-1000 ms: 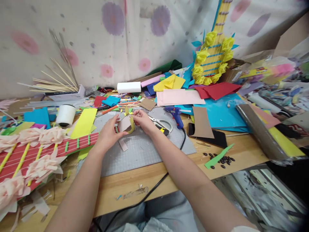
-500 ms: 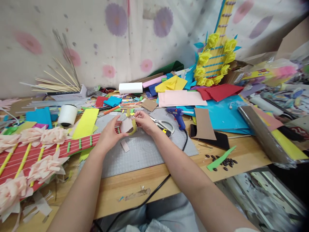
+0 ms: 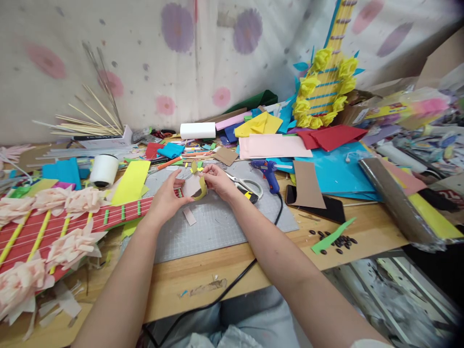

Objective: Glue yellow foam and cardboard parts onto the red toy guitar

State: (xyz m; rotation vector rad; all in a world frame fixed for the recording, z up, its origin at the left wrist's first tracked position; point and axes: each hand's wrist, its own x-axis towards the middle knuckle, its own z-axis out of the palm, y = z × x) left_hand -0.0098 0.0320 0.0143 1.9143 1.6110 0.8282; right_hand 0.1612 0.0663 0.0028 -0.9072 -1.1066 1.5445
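Gripping pale card (image 3: 192, 185) between thumb and fingers of left hand (image 3: 166, 197); pinching olive strip (image 3: 202, 189) with right hand (image 3: 219, 182) above cutting mat (image 3: 213, 232).

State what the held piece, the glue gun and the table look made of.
Piece: probably card, matte; no shine, yellowish edge curves thinly.
Glue gun: likely plastic, smooth; evenly blue, moulded-looking body.
Table: wood or wood-look laminate, fairly smooth; grain shows.
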